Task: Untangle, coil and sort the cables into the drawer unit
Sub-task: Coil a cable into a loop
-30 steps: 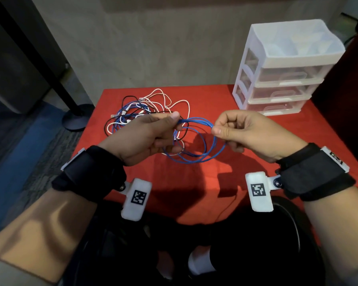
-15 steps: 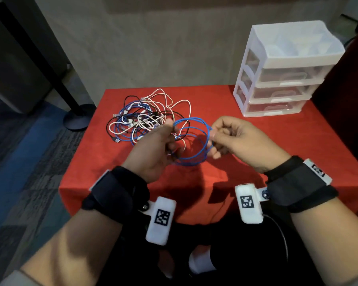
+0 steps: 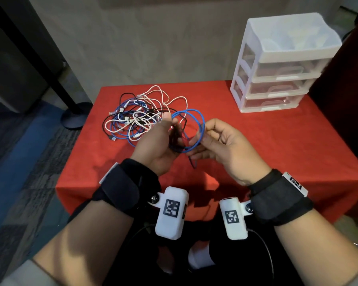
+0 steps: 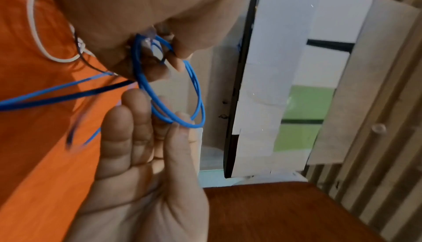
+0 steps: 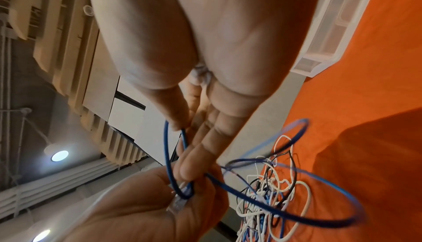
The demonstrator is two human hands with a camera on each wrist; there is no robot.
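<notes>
A blue cable [image 3: 203, 122] is wound in loops and held up over the red table [image 3: 277, 145] between both hands. My left hand [image 3: 172, 131] pinches one side of the coil [image 4: 196, 83] between thumb and forefinger, its other fingers straight. My right hand [image 3: 205, 137] pinches the opposite side [image 5: 166, 146] with thumb and fingers. A clear plug [image 5: 178, 204] shows at the cable's end near the fingers. A strand trails back to the tangle of white, black and blue cables [image 3: 136, 120] on the table's far left. The white drawer unit [image 3: 281, 65] stands at the far right, its drawers closed.
The table's front edge runs just below my wrists, and a wall stands behind it. A black pole with a round base [image 3: 74, 118] stands on the floor left of the table. Red cloth lies bare between the drawer unit and my hands.
Both hands have drawn back toward me and closer together. The left hand has turned thumb-up, and the blue coil now stands more upright between them.
</notes>
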